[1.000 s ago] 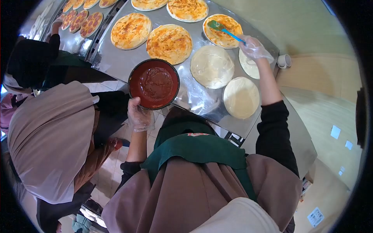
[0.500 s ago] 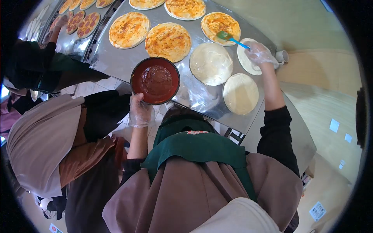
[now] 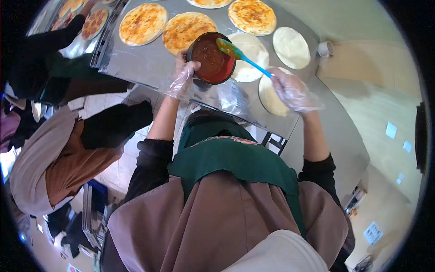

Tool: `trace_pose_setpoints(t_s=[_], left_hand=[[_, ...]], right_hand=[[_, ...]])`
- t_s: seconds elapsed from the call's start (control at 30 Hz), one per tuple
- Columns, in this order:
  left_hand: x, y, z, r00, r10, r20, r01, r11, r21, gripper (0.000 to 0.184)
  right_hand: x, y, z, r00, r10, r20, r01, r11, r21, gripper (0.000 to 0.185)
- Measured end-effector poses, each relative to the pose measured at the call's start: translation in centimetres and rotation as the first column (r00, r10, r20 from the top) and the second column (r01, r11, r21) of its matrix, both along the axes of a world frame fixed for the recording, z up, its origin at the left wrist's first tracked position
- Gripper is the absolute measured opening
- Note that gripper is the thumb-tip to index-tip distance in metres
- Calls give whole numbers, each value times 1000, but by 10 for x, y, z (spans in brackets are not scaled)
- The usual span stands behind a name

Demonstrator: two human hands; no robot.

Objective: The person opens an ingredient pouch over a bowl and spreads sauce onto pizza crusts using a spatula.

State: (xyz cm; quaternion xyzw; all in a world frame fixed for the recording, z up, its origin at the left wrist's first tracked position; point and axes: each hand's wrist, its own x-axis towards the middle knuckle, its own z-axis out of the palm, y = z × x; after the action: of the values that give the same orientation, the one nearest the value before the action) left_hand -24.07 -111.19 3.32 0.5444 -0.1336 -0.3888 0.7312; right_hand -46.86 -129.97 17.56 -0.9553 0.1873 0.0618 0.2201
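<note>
My left hand [image 3: 184, 75], in a clear plastic glove, grips the side of a dark-rimmed bowl [image 3: 224, 70] with red sauce inside and tilts it. My right hand [image 3: 290, 88], also gloved, is closed on the blue handle of a spatula [image 3: 249, 60]. The sauce-smeared green head of the spatula is over the bowl. Behind the bowl lie sauce-covered dough rounds [image 3: 189, 29], and one more [image 3: 252, 17] is at the back right. Plain pale dough rounds [image 3: 291, 47] lie to the right, one of them partly hidden by the bowl and another by my right hand.
The metal table [image 3: 136, 61] carries a crumpled clear plastic sheet [image 3: 233, 97] at its front edge. A white cup [image 3: 325, 49] lies by the right wall. Co-workers stand at the left, one reaching over a second table with topped rounds [image 3: 94, 24].
My right hand brought the spatula from the dough rounds back over the bowl. My left hand raised and tilted the bowl, moving it right. The co-worker near me at the left shifted farther left.
</note>
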Motion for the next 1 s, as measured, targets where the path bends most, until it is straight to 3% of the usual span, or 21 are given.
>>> trace_pose_setpoints(t_s=[0.13, 0.2, 0.23, 0.3, 0.33, 0.4, 0.43, 0.5, 0.6, 0.8, 1.0], left_hand=[[-6, -14, 23, 999, -34, 10, 35, 998, -47, 61], [-5, -17, 26, 967, -86, 239, 65, 993, 96, 57], [-4, -19, 26, 966, -100, 239, 79, 992, 96, 57], [-3, -24, 25, 903, -191, 384, 123, 973, 195, 56], [-3, -27, 24, 901, -208, 381, 141, 970, 196, 56], [-4, -33, 20, 916, -237, 324, 201, 969, 140, 59], [-5, -37, 15, 913, -249, 322, 215, 967, 139, 59], [-7, -44, 3, 951, -222, 217, 223, 975, 21, 60], [-11, -50, -2, 955, -248, 162, 236, 967, 91, 61], [-23, -61, 3, 894, -370, 253, 339, 927, 160, 62], [-40, -81, 25, 890, -429, 157, 415, 903, 115, 63]], right_hand=[[-12, 21, -43, 986, -59, 157, 76, 992, -104, 24], [-17, 34, -46, 962, -272, -1, 259, 915, 310, 26], [-22, 37, -54, 958, -285, -1, 272, 911, 309, 26], [-31, 43, -71, 885, -450, -122, 432, 695, 574, 29], [-35, 46, -73, 876, -465, -125, 447, 686, 574, 29], [-39, 50, -74, 778, -547, -309, 572, 413, 709, 28], [-42, 51, -75, 769, -559, -311, 580, 405, 707, 28], [-48, 51, -79, 654, -594, -468, 622, 69, 780, 32], [-62, 59, -79, 627, -650, -429, 549, -21, 835, 38], [-74, 62, -94, 627, -683, -374, 504, -11, 864, 39], [-85, 50, -92, 609, -720, -331, 503, 28, 864, 38]])
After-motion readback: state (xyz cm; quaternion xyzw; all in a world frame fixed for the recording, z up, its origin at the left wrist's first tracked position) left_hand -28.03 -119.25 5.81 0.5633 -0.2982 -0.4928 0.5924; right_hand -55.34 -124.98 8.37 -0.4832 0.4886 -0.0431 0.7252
